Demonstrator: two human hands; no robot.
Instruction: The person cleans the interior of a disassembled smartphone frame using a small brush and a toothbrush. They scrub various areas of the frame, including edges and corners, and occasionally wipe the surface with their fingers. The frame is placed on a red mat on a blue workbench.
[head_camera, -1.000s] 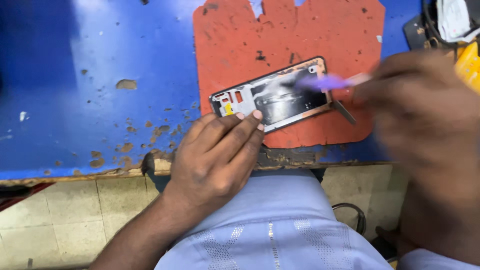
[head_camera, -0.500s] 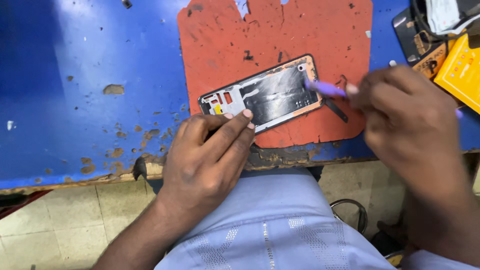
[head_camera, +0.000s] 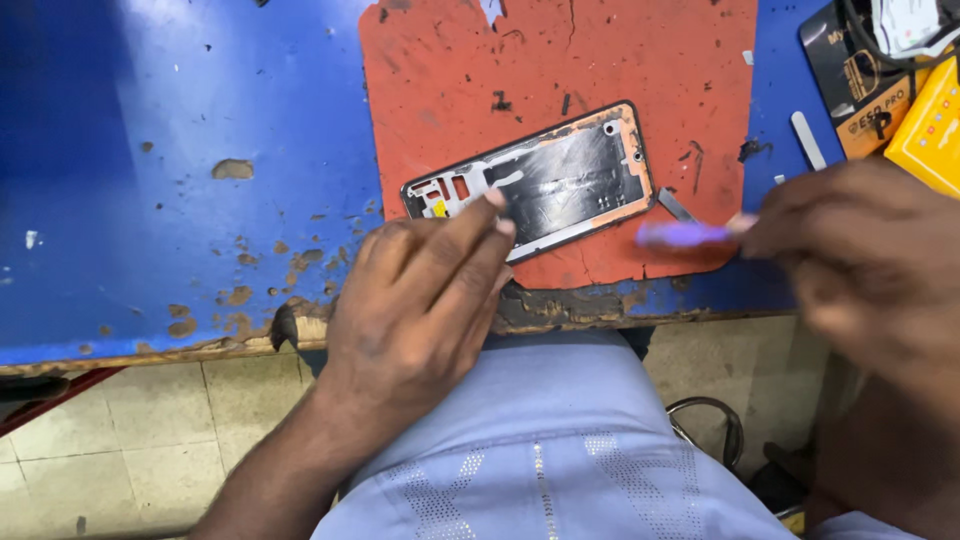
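A stripped phone frame (head_camera: 535, 180), dark with an orange-tinged edge, lies tilted on a worn red mat (head_camera: 640, 70) near the front edge of a chipped blue table (head_camera: 180, 150). The left hand (head_camera: 420, 300) reaches in from below, wrist low over the table's edge, fingers extended and close together, their tips pressing on the frame's lower edge; it grips nothing. The right hand (head_camera: 870, 260) comes in from the right, blurred, its fingers pinched closed around a slim purple tool (head_camera: 685, 235) whose tip lies just beside the frame's right end. A small metal strip (head_camera: 808, 140) rests on the blue surface beyond, near a yellow box (head_camera: 930, 140). Below the table shows a pale tiled floor (head_camera: 120, 430).
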